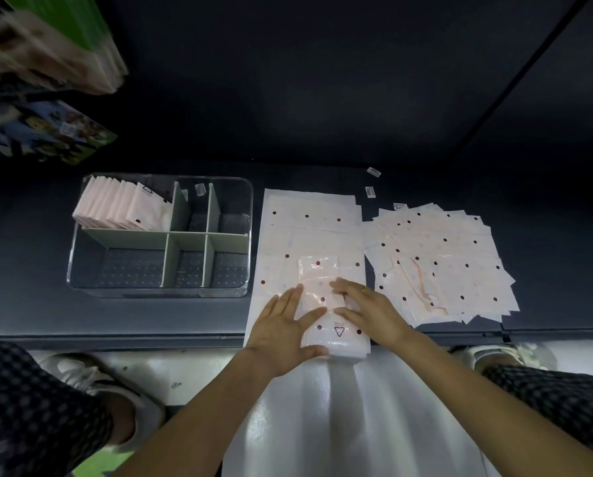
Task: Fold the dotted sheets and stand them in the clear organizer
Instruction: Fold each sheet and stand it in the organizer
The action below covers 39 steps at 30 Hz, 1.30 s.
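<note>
A narrow folded dotted sheet (319,287) lies on a neat stack of flat dotted sheets (309,222) in the middle of the dark shelf. My left hand (284,328) presses flat on its left side, thumb across the lower part. My right hand (367,308) presses flat on its right side, fingers straight. The clear organizer (81,256) stands to the left. Its back-left compartment holds several folded sheets (123,208) standing upright; the other compartments hold none.
A loose fanned pile of dotted sheets (439,263) lies to the right. Small labels (373,172) lie behind the stacks. Packaged goods (47,46) hang at upper left. The shelf's front edge (116,337) runs just below my hands, with my knees and shoes beneath.
</note>
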Tool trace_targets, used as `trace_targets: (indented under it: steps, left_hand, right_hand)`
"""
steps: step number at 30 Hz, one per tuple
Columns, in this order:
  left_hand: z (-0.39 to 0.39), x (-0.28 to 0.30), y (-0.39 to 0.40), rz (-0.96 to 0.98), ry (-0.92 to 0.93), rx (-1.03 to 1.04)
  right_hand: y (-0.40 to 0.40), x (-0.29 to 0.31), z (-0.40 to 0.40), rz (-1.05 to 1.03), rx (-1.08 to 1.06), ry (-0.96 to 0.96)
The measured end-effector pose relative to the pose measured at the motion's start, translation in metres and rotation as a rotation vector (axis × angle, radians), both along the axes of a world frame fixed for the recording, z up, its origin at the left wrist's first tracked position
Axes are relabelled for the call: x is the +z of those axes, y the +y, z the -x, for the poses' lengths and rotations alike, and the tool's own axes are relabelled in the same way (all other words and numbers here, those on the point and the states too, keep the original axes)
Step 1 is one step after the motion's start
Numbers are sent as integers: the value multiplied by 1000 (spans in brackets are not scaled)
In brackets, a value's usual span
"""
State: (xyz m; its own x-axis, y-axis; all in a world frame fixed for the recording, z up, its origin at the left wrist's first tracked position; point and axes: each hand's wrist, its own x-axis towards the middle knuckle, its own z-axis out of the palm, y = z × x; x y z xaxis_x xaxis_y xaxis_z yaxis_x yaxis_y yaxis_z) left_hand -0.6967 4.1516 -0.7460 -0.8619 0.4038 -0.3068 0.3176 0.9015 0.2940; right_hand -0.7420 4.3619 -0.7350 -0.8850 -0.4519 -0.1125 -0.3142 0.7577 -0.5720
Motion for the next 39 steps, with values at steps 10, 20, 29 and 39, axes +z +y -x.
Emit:
trace_targets:
  steps: [10, 20, 29, 39]
  left_hand:
    - [9, 20, -3, -185, -49, 130]
    - [38, 78, -34, -701, 160, 496]
    - [66, 130, -133, -629, 256, 462]
    - [69, 97, -222, -42, 329, 785]
  right_hand:
    - [-6, 16, 14, -428, 343, 439]
    - [-26, 96, 33, 165, -70, 1]
    - [-133, 153, 58, 202, -1, -36]
    - [-274, 147, 102, 321, -148, -121]
